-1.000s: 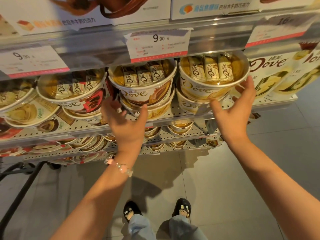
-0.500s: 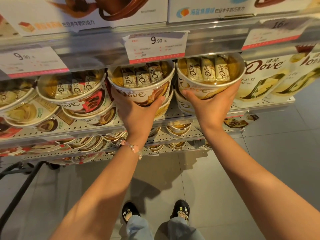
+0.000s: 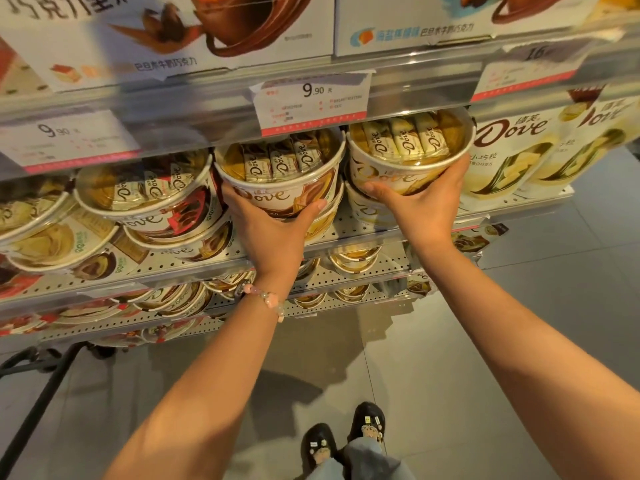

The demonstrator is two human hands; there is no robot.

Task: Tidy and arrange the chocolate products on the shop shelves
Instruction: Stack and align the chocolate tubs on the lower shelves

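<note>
Both arms reach up, left grip (image 3: 273, 230) and right grip (image 3: 420, 206) curled closed

Two tubs (image 3: 277, 174) (image 3: 408, 147) side by side atop stacked tubs (image 3: 367, 209).

**Lighting / img quality, head view**

Warm yellowish overhead light, moderately bright. Strong glare streaks on clear shelf-edge strip (image 3: 207, 109), washing out left price tag (image 3: 65, 136); centre price tag (image 3: 313, 102) legible. Reflections on tub lids (image 3: 408, 136). Soft shadow of person on floor tiles (image 3: 519, 306), below the arms. Lower shelves (image 3: 311, 306) dim. Wide-angle bowing at edges; corners smeared, top-right blurred. Fine print soft throughout.
</note>
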